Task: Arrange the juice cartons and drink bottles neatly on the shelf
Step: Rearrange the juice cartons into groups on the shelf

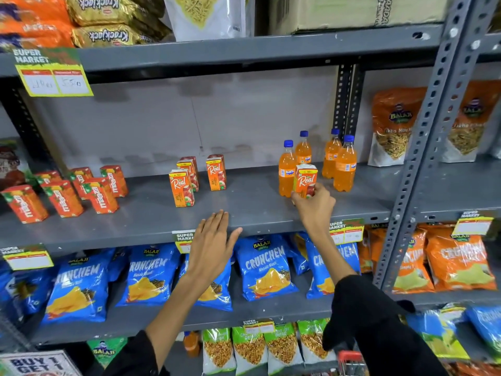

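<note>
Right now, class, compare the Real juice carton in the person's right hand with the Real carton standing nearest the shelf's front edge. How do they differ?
The held Real carton is gripped at its base by the right hand in front of the Fanta bottles; the front Real carton stands free, untouched. The held one is apart from the other Real cartons; the front one stands among two more. Both are orange, upright and face forward.

Blue snack bags [267,267] are lying in a row across the lower middle of the frame, with orange snack bags [458,263] sitting at lower right. Gold biscuit packs [108,20] are stacking up at upper left, above a yellow price tag [54,74]. Green-topped bags [250,348] are standing along the bottom edge.
</note>
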`<state>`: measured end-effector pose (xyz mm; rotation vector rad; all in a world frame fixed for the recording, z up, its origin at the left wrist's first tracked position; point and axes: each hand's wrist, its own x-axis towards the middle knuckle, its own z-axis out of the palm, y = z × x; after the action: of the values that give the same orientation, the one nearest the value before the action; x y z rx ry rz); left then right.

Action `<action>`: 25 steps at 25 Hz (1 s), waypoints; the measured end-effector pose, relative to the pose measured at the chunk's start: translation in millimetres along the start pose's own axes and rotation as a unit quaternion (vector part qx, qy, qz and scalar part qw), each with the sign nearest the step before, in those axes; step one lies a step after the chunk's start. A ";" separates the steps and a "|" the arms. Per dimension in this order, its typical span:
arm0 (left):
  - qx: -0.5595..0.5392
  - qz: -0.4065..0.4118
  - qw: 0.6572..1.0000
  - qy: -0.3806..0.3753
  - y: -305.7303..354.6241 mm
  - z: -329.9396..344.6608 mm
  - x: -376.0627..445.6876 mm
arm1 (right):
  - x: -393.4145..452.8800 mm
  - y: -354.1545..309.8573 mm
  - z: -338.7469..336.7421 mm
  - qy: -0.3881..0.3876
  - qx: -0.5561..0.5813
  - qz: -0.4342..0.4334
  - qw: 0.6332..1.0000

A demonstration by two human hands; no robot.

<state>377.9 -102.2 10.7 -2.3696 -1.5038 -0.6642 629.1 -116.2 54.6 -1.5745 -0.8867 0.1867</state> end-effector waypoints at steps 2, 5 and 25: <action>0.004 -0.011 1.000 0.004 -12.8 -1.0 -2.1 | -17.1 -5.5 14.3 -0.023 0.004 -0.022 0.999; 0.008 -0.024 1.000 0.010 -32.8 -5.3 -6.9 | -33.4 -23.2 49.8 -0.071 0.005 -0.046 0.996; -0.014 0.019 1.000 0.015 -57.8 -2.1 -10.1 | -49.3 -77.8 160.5 -0.229 0.004 -0.026 0.973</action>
<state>321.6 -86.0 5.9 -2.3914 -1.4426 -0.7140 468.1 -26.3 70.1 -1.5231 -1.2795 0.5306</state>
